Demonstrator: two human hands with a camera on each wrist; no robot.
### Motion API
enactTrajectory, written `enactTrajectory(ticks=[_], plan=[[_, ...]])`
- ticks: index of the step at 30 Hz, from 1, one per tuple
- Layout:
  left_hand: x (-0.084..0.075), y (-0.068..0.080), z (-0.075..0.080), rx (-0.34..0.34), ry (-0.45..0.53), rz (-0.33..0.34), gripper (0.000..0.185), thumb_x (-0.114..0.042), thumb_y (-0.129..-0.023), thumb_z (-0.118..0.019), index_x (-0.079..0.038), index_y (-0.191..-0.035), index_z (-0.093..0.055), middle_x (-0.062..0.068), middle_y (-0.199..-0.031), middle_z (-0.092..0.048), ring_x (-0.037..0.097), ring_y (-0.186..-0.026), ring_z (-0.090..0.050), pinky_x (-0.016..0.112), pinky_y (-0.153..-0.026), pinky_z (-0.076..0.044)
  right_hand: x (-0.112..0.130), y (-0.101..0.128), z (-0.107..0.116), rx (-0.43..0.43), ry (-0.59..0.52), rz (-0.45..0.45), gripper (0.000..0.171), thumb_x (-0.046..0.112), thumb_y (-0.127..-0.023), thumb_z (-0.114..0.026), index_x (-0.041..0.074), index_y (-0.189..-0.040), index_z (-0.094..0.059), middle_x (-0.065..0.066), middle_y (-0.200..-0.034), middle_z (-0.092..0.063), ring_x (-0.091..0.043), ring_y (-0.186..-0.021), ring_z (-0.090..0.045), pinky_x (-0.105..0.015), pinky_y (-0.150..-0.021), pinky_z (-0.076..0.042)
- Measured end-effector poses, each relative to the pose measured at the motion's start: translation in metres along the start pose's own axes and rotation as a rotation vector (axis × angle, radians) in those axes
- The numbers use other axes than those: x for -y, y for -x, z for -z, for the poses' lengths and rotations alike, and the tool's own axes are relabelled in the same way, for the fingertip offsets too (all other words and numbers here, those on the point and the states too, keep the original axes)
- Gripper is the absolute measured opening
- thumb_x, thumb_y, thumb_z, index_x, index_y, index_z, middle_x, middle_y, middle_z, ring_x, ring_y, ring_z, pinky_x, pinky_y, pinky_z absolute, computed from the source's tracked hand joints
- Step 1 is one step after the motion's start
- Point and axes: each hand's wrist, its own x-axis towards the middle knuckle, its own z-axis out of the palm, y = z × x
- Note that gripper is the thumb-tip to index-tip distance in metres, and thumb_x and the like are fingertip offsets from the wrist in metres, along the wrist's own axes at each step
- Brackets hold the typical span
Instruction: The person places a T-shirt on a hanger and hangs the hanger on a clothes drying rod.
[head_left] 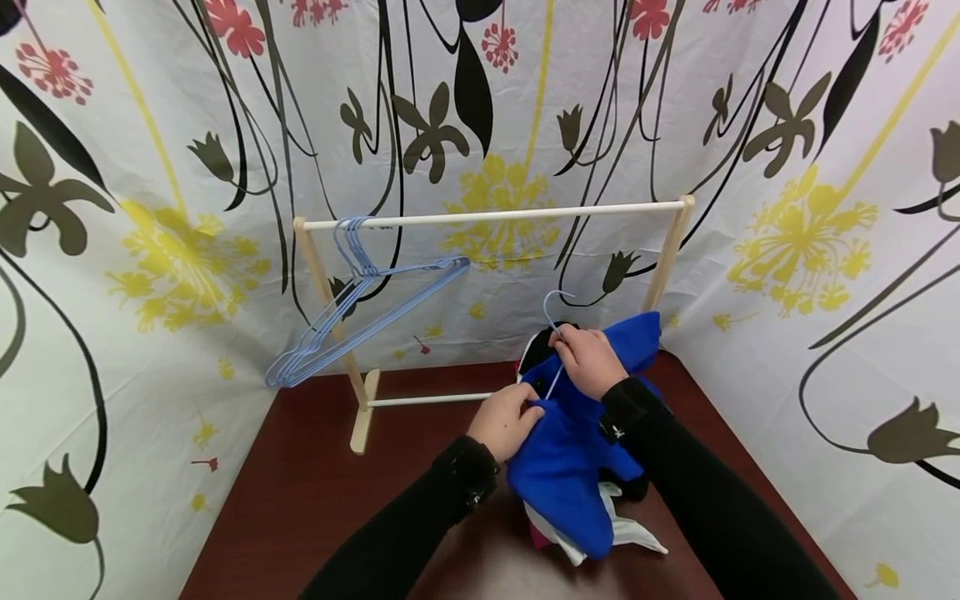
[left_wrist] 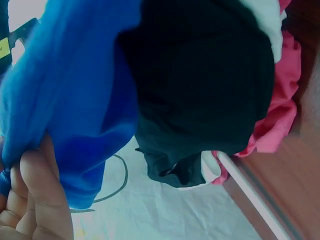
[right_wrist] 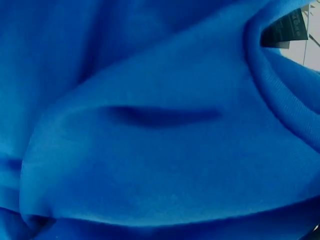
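Note:
A blue shirt [head_left: 562, 492] with a rounded ribbed collar [right_wrist: 285, 105] is lifted in front of me on the right. My left hand [head_left: 504, 421] pinches its fabric between thumb and fingers, which the left wrist view shows close up. In my right hand [head_left: 590, 362] is a light blue hanger [head_left: 550, 312], gripped just below its hook. One arm of the hanger slants down into the shirt by my left fingers; the rest is covered by cloth. Dark labels [right_wrist: 290, 29] show inside the collar. Beneath the shirt lies a pile with a black garment [left_wrist: 205, 75] and a pink one [left_wrist: 282, 110].
A wooden rack with a white rod [head_left: 487, 217] stands at the back of the dark red table [head_left: 300, 492]. Several light blue hangers [head_left: 375, 296] hang at its left end. A patterned curtain [head_left: 300, 108] surrounds the table. White cloth [head_left: 633, 533] sticks out below the shirt.

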Motion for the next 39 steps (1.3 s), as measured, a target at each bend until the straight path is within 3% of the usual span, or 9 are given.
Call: enactTrajectory(ticks=[5,9,14,18,22,26,35,39], plan=[[-0.002,-0.005,0.0,0.025,0.006,-0.014,0.007,-0.026,-0.102,-0.063,-0.019,-0.101,-0.064,-0.008,-0.085,-0.058,0.007,-0.072,-0.054,0.026,-0.068,-0.046,0.0,0.001,-0.001,-0.003,-0.018,-0.006,0.01,0.013,-0.105,-0.053,0.009,-0.105,-0.062,-0.003,-0.083,-0.064,-0.025,-0.08,-0.059,-0.051,-0.096,-0.039],[0.0,-0.004,-0.001,0.061,0.05,-0.037,0.018,-0.028,-0.103,-0.062,-0.016,-0.115,-0.061,-0.006,-0.084,-0.056,0.008,-0.07,-0.052,0.026,-0.066,-0.045,-0.002,0.002,-0.004,0.007,-0.012,-0.016,0.01,0.013,-0.106,-0.052,0.01,-0.105,-0.062,-0.003,-0.084,-0.065,-0.026,-0.084,-0.06,-0.052,-0.098,-0.038],[0.007,0.0,-0.002,0.043,0.147,-0.05,0.026,-0.021,-0.106,-0.054,-0.011,-0.129,-0.05,-0.003,-0.094,-0.062,0.009,-0.078,-0.059,0.028,-0.074,-0.048,-0.004,0.005,-0.006,-0.003,-0.033,-0.028,0.01,0.013,-0.105,-0.053,0.011,-0.106,-0.063,-0.003,-0.086,-0.064,-0.027,-0.081,-0.058,-0.046,-0.084,-0.042],[0.011,0.003,-0.002,0.044,0.18,0.0,0.022,-0.02,-0.101,-0.063,-0.012,-0.118,-0.051,-0.003,-0.093,-0.063,0.01,-0.08,-0.06,0.028,-0.075,-0.049,-0.004,0.007,-0.005,-0.008,-0.055,-0.039,0.012,0.013,-0.106,-0.051,0.01,-0.107,-0.063,-0.003,-0.089,-0.065,-0.025,-0.079,-0.057,-0.042,-0.078,-0.042],[0.014,0.006,-0.002,0.106,0.144,0.071,0.021,-0.027,-0.095,-0.072,-0.015,-0.103,-0.057,-0.006,-0.084,-0.061,0.008,-0.073,-0.058,0.027,-0.069,-0.048,-0.003,0.007,-0.003,-0.005,-0.07,-0.045,0.013,0.014,-0.107,-0.051,0.01,-0.108,-0.063,-0.004,-0.093,-0.066,-0.025,-0.077,-0.055,-0.041,-0.075,-0.041],[0.015,0.008,-0.004,0.165,0.096,0.118,0.015,-0.03,-0.097,-0.07,-0.016,-0.096,-0.063,-0.008,-0.079,-0.062,0.007,-0.071,-0.057,0.026,-0.067,-0.048,-0.003,0.008,-0.002,0.006,-0.081,-0.055,0.014,0.014,-0.107,-0.05,0.009,-0.11,-0.063,-0.009,-0.1,-0.068,-0.026,-0.081,-0.057,-0.042,-0.077,-0.041],[0.009,0.011,-0.012,0.169,0.028,0.049,0.012,-0.022,-0.101,-0.064,-0.015,-0.091,-0.061,-0.006,-0.07,-0.054,0.008,-0.061,-0.051,0.025,-0.059,-0.042,-0.002,0.01,-0.001,0.02,-0.102,-0.063,0.018,0.014,-0.108,-0.05,0.009,-0.116,-0.064,-0.011,-0.107,-0.069,-0.028,-0.09,-0.061,-0.044,-0.081,-0.043],[0.007,0.015,-0.011,0.144,0.029,0.032,0.015,-0.02,-0.101,-0.063,-0.016,-0.088,-0.059,-0.006,-0.068,-0.052,0.009,-0.061,-0.05,0.025,-0.059,-0.041,-0.005,0.013,0.001,0.025,-0.145,-0.083,0.022,0.014,-0.108,-0.047,0.008,-0.123,-0.062,-0.009,-0.093,-0.064,-0.025,-0.08,-0.057,-0.042,-0.075,-0.042]])
